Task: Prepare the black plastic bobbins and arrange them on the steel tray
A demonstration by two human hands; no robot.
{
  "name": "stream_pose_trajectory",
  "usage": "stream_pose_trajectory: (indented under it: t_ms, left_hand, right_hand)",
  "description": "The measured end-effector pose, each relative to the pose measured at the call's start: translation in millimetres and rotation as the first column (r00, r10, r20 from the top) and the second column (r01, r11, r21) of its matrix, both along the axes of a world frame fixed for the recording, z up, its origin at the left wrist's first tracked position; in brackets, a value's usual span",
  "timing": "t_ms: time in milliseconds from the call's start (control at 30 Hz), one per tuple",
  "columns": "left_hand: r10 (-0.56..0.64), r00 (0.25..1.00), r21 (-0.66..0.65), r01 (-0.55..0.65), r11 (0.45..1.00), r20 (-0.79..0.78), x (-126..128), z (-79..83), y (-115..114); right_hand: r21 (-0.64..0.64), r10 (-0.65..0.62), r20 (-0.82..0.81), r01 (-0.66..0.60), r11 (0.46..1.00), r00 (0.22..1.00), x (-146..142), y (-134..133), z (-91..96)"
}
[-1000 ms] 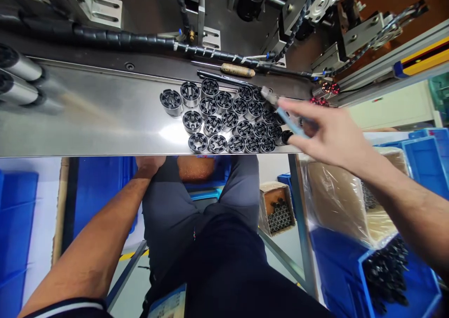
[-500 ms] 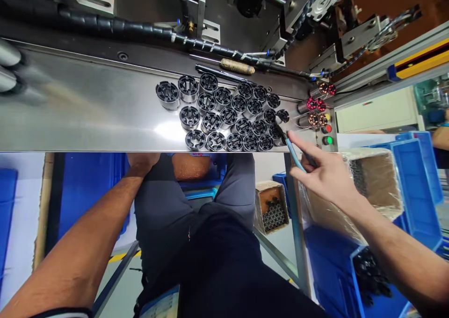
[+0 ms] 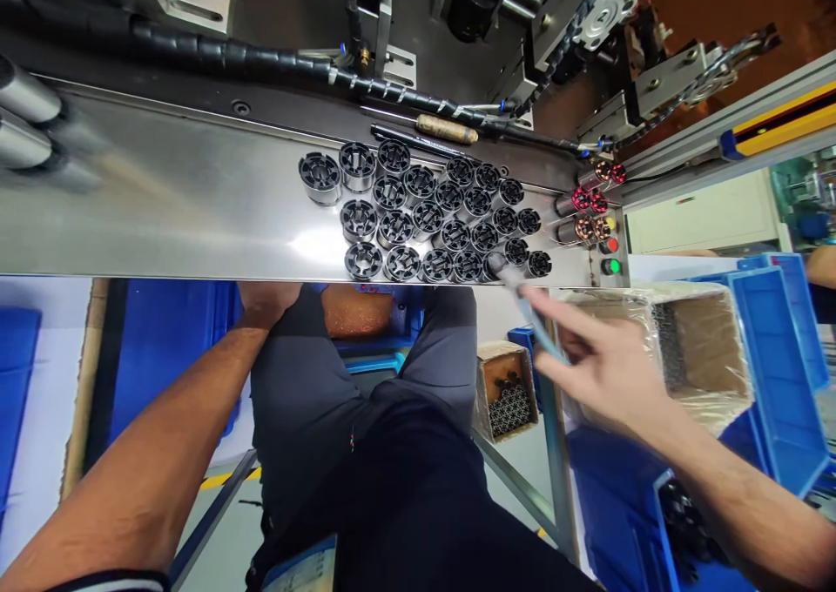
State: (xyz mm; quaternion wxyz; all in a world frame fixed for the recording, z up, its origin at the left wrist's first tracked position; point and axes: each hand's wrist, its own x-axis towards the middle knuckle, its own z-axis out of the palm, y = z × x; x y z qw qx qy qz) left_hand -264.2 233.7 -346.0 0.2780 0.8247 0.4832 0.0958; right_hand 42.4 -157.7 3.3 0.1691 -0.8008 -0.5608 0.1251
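Observation:
My right hand is closed around blue-handled pliers, smeared by motion. Their jaws lie over the front right of a group of cylindrical motor stators with black slotted end caps. These stand upright in uneven rows on the steel shelf; whether the jaws touch one I cannot make out. My left hand is by my left thigh at the shelf's front edge. Its fingers are hidden beneath the shelf.
Copper-wound stators lie at the shelf's right, beside a green button. A wooden-handled tool and a black pen lie behind the rows. Below right stand a plastic-lined carton and blue crates.
My right hand has brought the pliers left and toward the front edge, from the right end of the rows to the front row. My left arm stays in place; the view has shifted slightly.

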Motion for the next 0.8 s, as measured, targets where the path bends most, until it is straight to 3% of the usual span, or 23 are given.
stream_pose_trajectory:
  t_ms: [67,167,267,400,500,633,733,800]
  left_hand:
    - [0.006,1.0,-0.017,-0.006,1.0,0.009,-1.2,-3.6,1.1]
    - [0.02,0.999,-0.05,-0.019,0.999,0.027,-3.1,-7.1,1.7]
    - [0.037,0.998,-0.08,-0.033,0.996,0.046,-4.2,-7.4,1.4]
    - [0.052,0.997,-0.107,-0.046,0.993,0.056,-3.8,-3.8,1.4]
    - [0.052,0.997,-0.116,-0.045,0.992,0.052,-3.5,0.1,1.4]
    - [0.045,0.998,-0.126,-0.039,0.991,0.05,-3.1,4.4,0.1]
    - [0.051,0.998,-0.118,-0.045,0.992,0.048,-2.3,6.7,-1.5]
    - [0.058,0.997,-0.112,-0.052,0.992,0.049,-1.7,7.6,-2.0]
  right_hand:
    - [-0.044,0.023,0.001,-0.023,0.999,1.0,-1.9,5.3,0.1]
    - [0.053,-0.037,0.032,0.036,0.998,0.999,-2.5,14.8,0.5]
    - [-0.051,0.02,0.031,-0.019,0.999,0.999,0.1,24.4,2.1]
    - [0.02,-0.007,0.07,0.006,1.0,0.998,7.1,38.1,6.0]
    - [-0.118,0.079,0.063,-0.071,0.991,0.995,14.2,50.0,11.3]
    - [-0.074,0.038,0.1,-0.031,0.997,0.994,23.0,67.6,20.9]
    - [-0.157,0.087,0.077,-0.074,0.985,0.993,29.8,81.4,26.1]
    - [-0.114,0.068,0.083,-0.058,0.992,0.994,35.7,90.3,27.6]
